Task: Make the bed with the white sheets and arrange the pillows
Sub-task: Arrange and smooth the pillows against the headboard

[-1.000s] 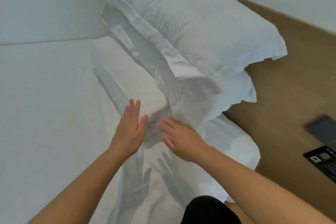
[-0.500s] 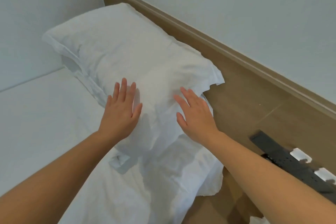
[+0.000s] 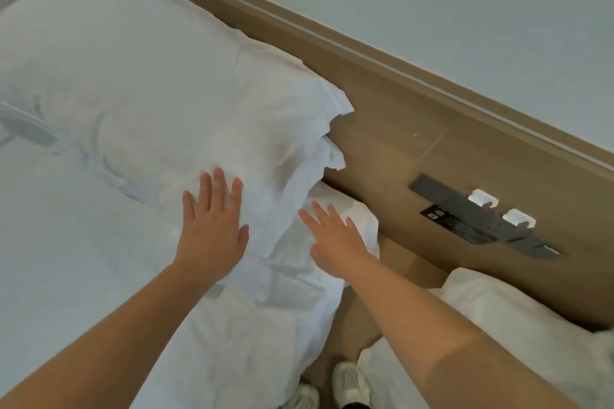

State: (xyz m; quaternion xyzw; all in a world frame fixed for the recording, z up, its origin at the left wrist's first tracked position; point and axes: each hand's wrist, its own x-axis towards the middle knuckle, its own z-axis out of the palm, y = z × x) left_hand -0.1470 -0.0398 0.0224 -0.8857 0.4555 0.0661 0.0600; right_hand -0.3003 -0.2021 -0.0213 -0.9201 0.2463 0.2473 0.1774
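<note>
The top pillow [image 3: 159, 86] fills the upper left of the frame, its long axis running along the wooden headboard [image 3: 415, 116]. The left hand [image 3: 212, 229] lies flat, fingers straight, on its near corner. The right hand [image 3: 335, 239], equally flat, rests lower right on the pillow beneath [image 3: 345, 206].

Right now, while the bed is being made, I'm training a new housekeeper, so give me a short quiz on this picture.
1. True or false: the left hand lies flat on the pillow.
2. What is mounted on the headboard? A: lamp. B: black panel. C: mirror.
3. Does the right hand grip anything?
Key: 1 true. 2 B. 3 No, its fingers are straight.
</note>
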